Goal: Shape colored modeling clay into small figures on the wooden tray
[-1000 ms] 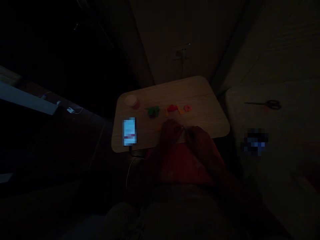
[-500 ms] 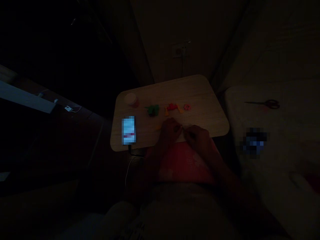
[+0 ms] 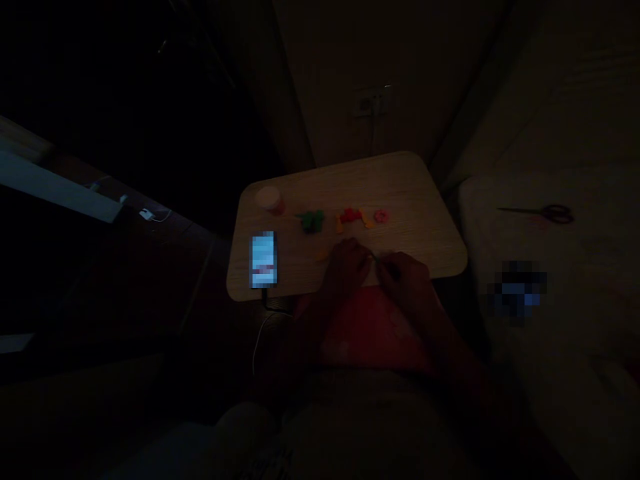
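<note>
Both hands are close together over the near edge of a small wooden table [image 3: 415, 183], in dim light. My left hand [image 3: 347, 263] is closed, its fingertips pinched at one end of a thin dark strip [image 3: 374, 257]. At the strip's other end, my right hand [image 3: 407, 275] is closed too. What the strip is, I cannot make out. Beyond the hands lie green pieces [image 3: 313, 221], a red piece [image 3: 351, 214] flanked by a yellow piece [image 3: 339, 225], and a pink ring-like piece [image 3: 381, 216]. An orange-yellow piece [image 3: 323, 255] lies beside my left hand.
A lidded tub [image 3: 270, 198] stands at the table's far left. Nearer is a lit phone [image 3: 263, 259], blurred out, with a cable [image 3: 256, 340] hanging off the edge. On a pale surface to the right lie scissors [image 3: 556, 213] and a blurred-out object [image 3: 517, 290].
The view has shifted slightly, so the table and its things appear a little farther right. My hands stay together, and the thin strip between them now shows more clearly.
</note>
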`<state>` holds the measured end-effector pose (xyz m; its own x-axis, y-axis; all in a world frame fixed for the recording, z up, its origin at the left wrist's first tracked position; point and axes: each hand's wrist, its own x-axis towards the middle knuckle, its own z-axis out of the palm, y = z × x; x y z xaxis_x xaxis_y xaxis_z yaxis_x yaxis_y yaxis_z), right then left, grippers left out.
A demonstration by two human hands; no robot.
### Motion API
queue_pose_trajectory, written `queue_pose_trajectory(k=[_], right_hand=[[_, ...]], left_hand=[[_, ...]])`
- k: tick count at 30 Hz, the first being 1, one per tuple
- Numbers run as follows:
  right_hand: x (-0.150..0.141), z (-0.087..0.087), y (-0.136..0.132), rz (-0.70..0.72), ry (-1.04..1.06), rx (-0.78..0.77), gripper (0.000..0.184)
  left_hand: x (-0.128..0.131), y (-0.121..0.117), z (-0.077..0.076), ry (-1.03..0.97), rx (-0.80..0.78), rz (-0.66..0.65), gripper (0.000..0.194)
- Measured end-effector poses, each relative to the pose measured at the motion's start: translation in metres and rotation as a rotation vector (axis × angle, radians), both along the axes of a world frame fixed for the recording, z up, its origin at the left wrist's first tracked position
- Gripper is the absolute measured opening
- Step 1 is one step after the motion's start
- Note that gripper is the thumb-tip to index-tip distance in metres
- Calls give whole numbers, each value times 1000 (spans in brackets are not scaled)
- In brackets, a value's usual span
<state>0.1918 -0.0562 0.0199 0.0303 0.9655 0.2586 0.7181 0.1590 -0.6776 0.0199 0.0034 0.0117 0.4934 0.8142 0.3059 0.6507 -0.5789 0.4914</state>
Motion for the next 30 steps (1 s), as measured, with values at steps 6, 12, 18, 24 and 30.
queue_pose_trajectory(k=[6, 12, 18, 24, 30], right_hand=[[9, 3, 1, -76, -56, -5, 18], [18, 6, 7, -150, -167, -11, 21], [21, 0, 13, -121, -148, 39, 22], [21, -6, 13, -90, -112, 64, 22], [17, -4, 9, -67, -119, 60, 19]], left_hand=[[0, -1, 2, -40, -18, 3, 17], [-2, 2, 3, -55, -59, -15, 13], [-3, 5, -1, -139, -71, -26, 14], [-3, 2, -2, -99, -30, 29, 16], [-3, 3, 0, -140, -43, -58, 15]])
